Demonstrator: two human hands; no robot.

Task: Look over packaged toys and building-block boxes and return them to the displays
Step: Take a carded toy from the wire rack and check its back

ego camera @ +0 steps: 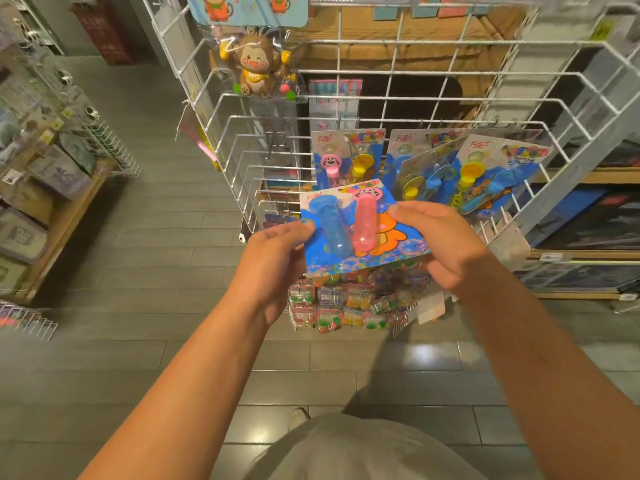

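I held the bubble-toy card (360, 230) flat between both hands, left hand (273, 258) pinching its left edge, right hand (446, 244) its right, top edge pointing toward the wire rack (346, 119) just beyond.

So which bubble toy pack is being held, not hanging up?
The blister pack with a blue and a pink tube; the left hand and right hand grip its edges. The others hang on the wire rack.
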